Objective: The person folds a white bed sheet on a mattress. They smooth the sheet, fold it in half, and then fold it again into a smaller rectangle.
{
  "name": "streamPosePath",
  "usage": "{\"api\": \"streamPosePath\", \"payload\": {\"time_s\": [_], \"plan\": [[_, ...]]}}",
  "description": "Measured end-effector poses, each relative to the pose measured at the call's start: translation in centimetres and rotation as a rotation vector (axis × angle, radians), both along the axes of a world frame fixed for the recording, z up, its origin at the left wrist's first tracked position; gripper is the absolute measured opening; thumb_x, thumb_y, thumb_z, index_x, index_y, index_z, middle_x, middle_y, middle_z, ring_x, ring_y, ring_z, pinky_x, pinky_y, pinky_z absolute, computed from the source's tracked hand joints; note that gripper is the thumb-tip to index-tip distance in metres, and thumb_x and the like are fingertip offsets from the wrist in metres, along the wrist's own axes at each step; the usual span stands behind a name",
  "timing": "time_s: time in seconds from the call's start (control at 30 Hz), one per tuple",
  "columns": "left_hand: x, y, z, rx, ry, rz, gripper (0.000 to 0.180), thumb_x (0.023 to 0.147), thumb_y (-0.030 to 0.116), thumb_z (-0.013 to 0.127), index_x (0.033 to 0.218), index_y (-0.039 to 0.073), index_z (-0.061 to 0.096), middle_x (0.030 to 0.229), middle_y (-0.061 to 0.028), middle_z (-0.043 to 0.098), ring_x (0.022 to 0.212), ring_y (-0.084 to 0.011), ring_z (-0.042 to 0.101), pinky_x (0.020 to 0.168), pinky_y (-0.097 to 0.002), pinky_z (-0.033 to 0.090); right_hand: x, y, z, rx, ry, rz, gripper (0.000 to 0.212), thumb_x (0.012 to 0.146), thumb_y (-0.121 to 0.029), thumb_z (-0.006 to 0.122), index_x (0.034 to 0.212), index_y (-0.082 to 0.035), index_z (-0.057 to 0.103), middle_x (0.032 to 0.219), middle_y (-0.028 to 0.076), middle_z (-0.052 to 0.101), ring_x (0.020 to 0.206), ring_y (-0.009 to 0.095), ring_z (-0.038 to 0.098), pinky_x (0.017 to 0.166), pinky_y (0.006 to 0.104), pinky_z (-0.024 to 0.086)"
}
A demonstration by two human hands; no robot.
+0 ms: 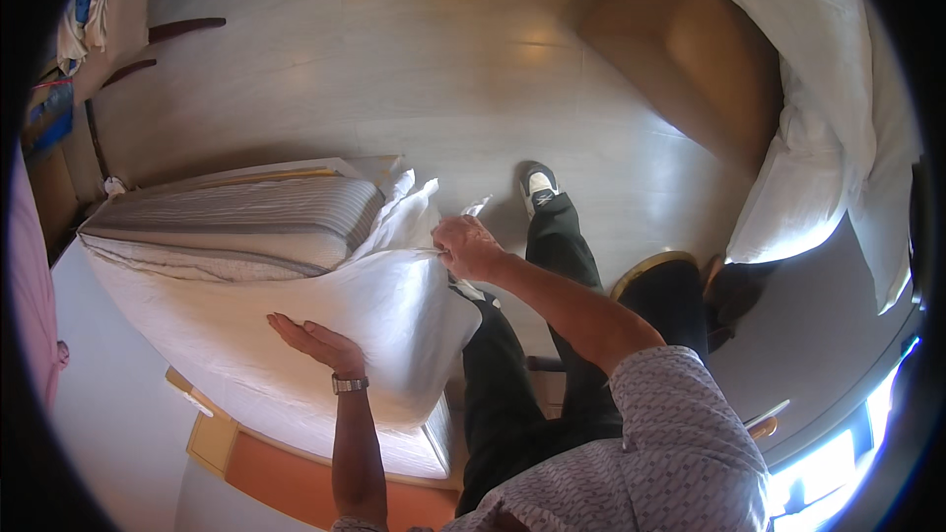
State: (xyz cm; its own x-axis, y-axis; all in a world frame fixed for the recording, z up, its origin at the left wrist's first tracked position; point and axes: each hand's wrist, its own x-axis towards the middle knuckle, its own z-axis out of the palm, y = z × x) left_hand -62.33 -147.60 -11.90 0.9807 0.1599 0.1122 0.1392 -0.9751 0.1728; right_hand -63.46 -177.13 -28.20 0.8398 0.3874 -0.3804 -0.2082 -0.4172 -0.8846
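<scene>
A white sheet (394, 320) is draped over the near side and end of a thick mattress (251, 207) on my left. The mattress's grey striped side shows beyond the sheet. My right hand (469, 248) is closed on the sheet's edge at the mattress corner, and loose white folds stick up beside it. My left hand (320, 343), with a metal-band watch (350, 384) at the wrist, is spread flat over the sheet, its fingers stretched toward the left. Whether its palm presses on the cloth I cannot tell.
A brown box-shaped piece of furniture (690, 59) stands at the far right, with white cloth (833, 69) hanging over it. A dark round seat with a gold rim (660, 300) is beside my right leg. Chair legs (187, 29) show at the far left. An orange panel (296, 491) lies below the mattress.
</scene>
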Motion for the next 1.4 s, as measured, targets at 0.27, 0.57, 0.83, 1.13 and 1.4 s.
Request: {"api": "streamPosePath", "payload": {"time_s": [0.27, 0.57, 0.83, 1.13, 1.4], "plan": [[0.0, 0.1, -0.5, 0.004, -0.026, 0.006, 0.063, 0.117, 0.036, 0.031, 0.163, -0.008, 0.031, 0.171, -0.0312, 0.028, 0.159, -0.0493, 0.027, 0.129, -0.0619, 0.021, 6.4, 2.6, -2.6, -0.107, 0.090, 0.004, 0.046, 0.097, -0.015, 0.067, 0.142, -0.017, 0.057, 0.106, 0.013, 0.076, 0.102, 0.036, 0.072, 0.099, 0.0509, 0.049], [0.3, -0.3, -0.7, 0.019, -0.055, 0.007, 0.065, 0.117, 0.037, 0.031, 0.163, -0.008, 0.033, 0.171, -0.0309, 0.029, 0.158, -0.0497, 0.027, 0.129, -0.0624, 0.020, 5.8, 0.9, -3.5, -0.244, 0.150, 0.133, 0.017, 0.093, -0.024, 0.074, 0.107, -0.013, 0.072, 0.124, 0.012, 0.072, 0.121, 0.035, 0.066, 0.103, 0.0518, 0.047], [0.6, -0.8, -0.2, 0.069, -0.036, 0.043, 0.065, 0.116, 0.039, 0.031, 0.162, -0.008, 0.035, 0.170, -0.0311, 0.031, 0.159, -0.0487, 0.028, 0.129, -0.0614, 0.019, -4.2, -8.0, 7.4, -0.205, -0.106, 0.015, 0.017, 0.087, -0.016, 0.078, 0.095, -0.006, 0.068, 0.138, 0.013, 0.064, 0.144, 0.037, 0.050, 0.115, 0.0541, 0.043], [0.8, -0.8, 0.7, 0.011, -0.018, 0.055, 0.064, 0.115, 0.038, 0.038, 0.162, -0.006, 0.035, 0.171, -0.0302, 0.031, 0.158, -0.0484, 0.029, 0.129, -0.0607, 0.020, -6.4, -12.3, 11.2, -0.209, 0.228, -0.179, 0.018, 0.092, -0.018, 0.076, 0.102, -0.008, 0.065, 0.097, 0.016, 0.074, 0.090, 0.039, 0.072, 0.077, 0.0482, 0.057], [1.1, -14.0, 9.8, -0.478, 0.413, -0.497, 0.060, 0.099, 0.008, 0.069, 0.154, -0.003, 0.048, 0.163, -0.0281, 0.045, 0.125, -0.0406, 0.066, 0.105, -0.0454, 0.054, -7.1, -14.5, 17.3, -0.252, 0.128, -0.159, 0.018, 0.093, -0.015, 0.076, 0.101, -0.007, 0.062, 0.089, 0.013, 0.073, 0.083, 0.038, 0.072, 0.075, 0.0489, 0.057]]}}
